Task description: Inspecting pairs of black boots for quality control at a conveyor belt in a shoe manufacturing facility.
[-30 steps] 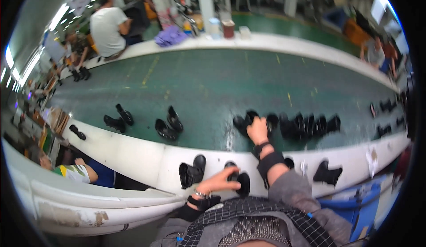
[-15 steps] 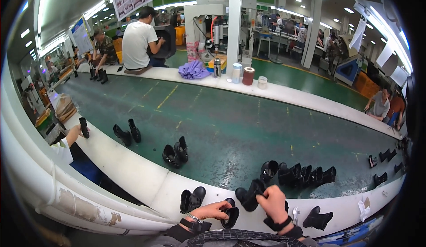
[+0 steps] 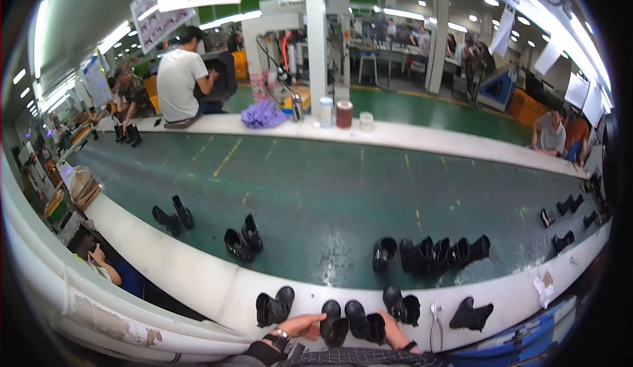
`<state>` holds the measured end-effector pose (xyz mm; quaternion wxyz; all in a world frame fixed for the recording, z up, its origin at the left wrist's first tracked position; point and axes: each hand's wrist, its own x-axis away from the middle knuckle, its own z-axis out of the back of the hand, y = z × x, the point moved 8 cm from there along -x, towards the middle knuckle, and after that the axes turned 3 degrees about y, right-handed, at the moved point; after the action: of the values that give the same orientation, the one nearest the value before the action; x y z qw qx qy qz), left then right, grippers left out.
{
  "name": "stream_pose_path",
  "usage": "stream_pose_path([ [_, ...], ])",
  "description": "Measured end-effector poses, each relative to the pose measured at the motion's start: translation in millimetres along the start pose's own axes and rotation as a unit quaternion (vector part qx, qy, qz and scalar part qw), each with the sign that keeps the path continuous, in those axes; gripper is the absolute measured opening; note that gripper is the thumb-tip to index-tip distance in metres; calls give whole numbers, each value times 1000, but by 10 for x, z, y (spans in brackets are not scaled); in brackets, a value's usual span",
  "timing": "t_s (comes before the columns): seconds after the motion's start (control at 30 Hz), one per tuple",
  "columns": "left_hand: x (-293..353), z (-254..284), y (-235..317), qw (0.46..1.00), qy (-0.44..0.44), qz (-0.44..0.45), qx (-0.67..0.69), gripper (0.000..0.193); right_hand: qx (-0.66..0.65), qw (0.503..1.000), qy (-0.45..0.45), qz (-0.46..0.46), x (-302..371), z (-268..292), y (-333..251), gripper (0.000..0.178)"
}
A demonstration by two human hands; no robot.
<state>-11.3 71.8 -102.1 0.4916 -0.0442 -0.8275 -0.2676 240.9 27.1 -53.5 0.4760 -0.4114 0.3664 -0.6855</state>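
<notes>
Two black boots stand side by side on the white ledge in front of me. My left hand [image 3: 302,327] grips the left boot [image 3: 333,327] at its outer side, fingers reaching to its upper. Against the outer side of the right boot [image 3: 364,321] is my right hand [image 3: 394,333], its fingers partly hidden by that boot. Both boots have their toes pointing away from me and their shaft openings toward me. Close by on the left is a pair of black boots [image 3: 275,306], and another black pair [image 3: 401,306] is just beyond my right hand.
A metal tool [image 3: 436,317] and a black boot [image 3: 471,314] lie to the right on the ledge, then crumpled white paper [image 3: 544,289]. The green conveyor surface [image 3: 316,202] carries several boots [image 3: 442,255]. At left, a co-worker's hand [image 3: 97,256] shows beside the ledge.
The boot raised in my right hand has come down beside the one at my left hand. The view has shifted, and the co-worker at left no longer holds up a boot.
</notes>
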Motion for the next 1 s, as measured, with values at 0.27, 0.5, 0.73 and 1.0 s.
stream_pose_path([
  [0.27,-18,-210,281,988,29,-130,-78,48,-292,918,-165,-210,-102,-483,-265,37],
  [0.5,555,-435,970,924,73,-375,1,67,-356,932,-58,-23,-248,-226,-1083,53],
  [0.73,942,-662,1288,891,65,-448,-36,77,-239,969,-20,53,-300,63,-1350,67],
  [1.0,910,-683,1317,891,66,-447,-38,82,-254,966,-19,47,-279,113,-1268,74],
])
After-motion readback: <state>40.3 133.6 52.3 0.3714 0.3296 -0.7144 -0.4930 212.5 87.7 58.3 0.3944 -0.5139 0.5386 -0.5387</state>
